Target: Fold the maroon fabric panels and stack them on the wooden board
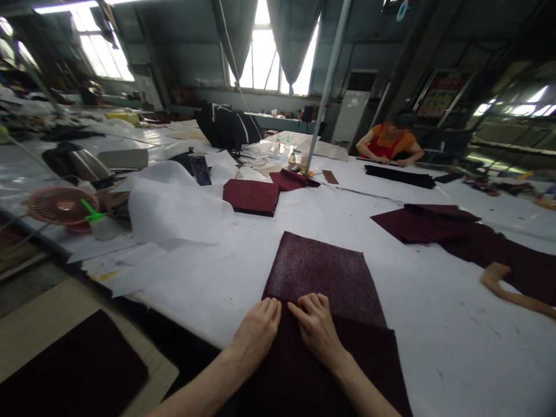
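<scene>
Maroon cloth [325,266] is lying on the table [456,359], lower centre of the frame; a darker layer is covering the lower part of its pale-flecked face. The left hand [259,322] is resting at the left end of the layer's edge, fingers bunched together; the right hand [315,324] is resting just beside it, fingers bent. Whether either grip is pinching the edge or merely pressing on it, the inspector is unable to tell.

Risk: both hands are bearing on the left end, while the right end is lying unheld. An uneven pull could be leaving the edge askew or creased. Should any cloth below the frame be hanging off the table, its weight could be dragging the layers out of line.

Obscured: the hands are hiding the fingers' undersides. The bottom of the frame is cutting off the cloth's near end. The cause of the flecking is remaining unclear. At the right edge, a co-worker's arm [516,295] is showing only in part.
</scene>
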`<state>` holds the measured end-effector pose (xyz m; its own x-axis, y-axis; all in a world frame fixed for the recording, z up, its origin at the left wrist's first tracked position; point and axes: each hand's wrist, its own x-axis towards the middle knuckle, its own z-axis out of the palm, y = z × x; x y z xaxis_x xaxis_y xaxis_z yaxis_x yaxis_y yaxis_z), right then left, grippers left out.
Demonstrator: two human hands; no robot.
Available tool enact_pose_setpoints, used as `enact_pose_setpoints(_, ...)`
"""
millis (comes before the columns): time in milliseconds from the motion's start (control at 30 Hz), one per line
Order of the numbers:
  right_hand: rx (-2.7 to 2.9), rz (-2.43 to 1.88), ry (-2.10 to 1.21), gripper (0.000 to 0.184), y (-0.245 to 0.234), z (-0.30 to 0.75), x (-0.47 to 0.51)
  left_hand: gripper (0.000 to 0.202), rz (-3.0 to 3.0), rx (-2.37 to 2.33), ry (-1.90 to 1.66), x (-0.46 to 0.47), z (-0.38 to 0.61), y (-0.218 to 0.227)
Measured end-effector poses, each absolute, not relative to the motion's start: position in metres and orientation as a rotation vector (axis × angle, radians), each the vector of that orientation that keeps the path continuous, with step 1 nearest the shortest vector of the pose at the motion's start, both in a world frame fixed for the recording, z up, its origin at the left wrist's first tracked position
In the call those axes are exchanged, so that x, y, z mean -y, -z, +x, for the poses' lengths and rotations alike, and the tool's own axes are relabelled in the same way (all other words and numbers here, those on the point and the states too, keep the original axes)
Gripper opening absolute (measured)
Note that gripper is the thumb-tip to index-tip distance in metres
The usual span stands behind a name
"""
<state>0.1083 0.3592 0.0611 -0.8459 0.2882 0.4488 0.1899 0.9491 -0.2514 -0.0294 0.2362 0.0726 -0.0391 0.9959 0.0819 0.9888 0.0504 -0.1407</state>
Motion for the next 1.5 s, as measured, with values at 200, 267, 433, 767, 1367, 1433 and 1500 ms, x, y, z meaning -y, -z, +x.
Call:
enact_pose_setpoints(200,2.609,-0.327,-0.268,0.036,-0.062,0.124,-0.369,0.052,-2.042,2.164,-0.058,-0.237,-0.028,-0.075)
enact_pose_setpoints(267,2.607,-0.323,-0.262,0.034,-0.062,0.131,-0.372,0.050,-2.052,2.147,-0.077,-0.239,-0.026,-0.075)
enact_pose_setpoints(433,2.612,-0.342,-0.246,0.032,-0.062,0.149,-0.379,0.051,-2.059,2.067,-0.098,-0.243,-0.020,-0.071)
enact_pose_setpoints(767,2.616,-0.371,-0.173,0.034,-0.063,0.177,-0.388,0.054,-2.112,2.039,-0.082,-0.250,-0.007,-0.074)
enact_pose_setpoints(1367,2.630,-0.390,-0.048,0.029,-0.063,0.222,-0.406,0.063,-2.164,1.973,-0.211,-0.270,0.031,-0.081)
enact_pose_setpoints(1433,2.626,-0.395,-0.032,0.028,-0.063,0.226,-0.407,0.061,-2.165,1.965,-0.193,-0.272,0.034,-0.082)
enact_pose_setpoints(1500,2.634,-0.406,-0.019,0.028,-0.065,0.232,-0.408,0.057,-2.184,1.922,-0.146,-0.275,0.035,-0.079)
